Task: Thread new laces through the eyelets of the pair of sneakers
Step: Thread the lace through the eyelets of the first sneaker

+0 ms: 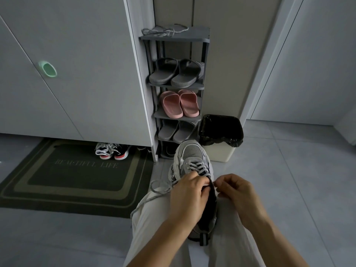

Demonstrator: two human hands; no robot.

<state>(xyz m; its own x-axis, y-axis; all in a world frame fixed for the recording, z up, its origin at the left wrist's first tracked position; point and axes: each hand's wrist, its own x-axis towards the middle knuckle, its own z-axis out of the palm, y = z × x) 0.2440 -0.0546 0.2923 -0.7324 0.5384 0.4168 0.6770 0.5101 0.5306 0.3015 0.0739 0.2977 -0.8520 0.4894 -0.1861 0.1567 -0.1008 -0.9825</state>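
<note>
Sneaker (pixel 191 157) collar under L fingers (pixel 200 180).

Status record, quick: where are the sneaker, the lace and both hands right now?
sneaker: grey, held on the lap between the legs, toe pointing away
lace: crossed through the lower eyelets; one end trails loose over the left leg
left hand: grips the sneaker's collar
right hand: appears to pinch the lace near the top eyelets
second lace: lying on top of the rack
nearby: bin right of the rack, mat to its left
</note>
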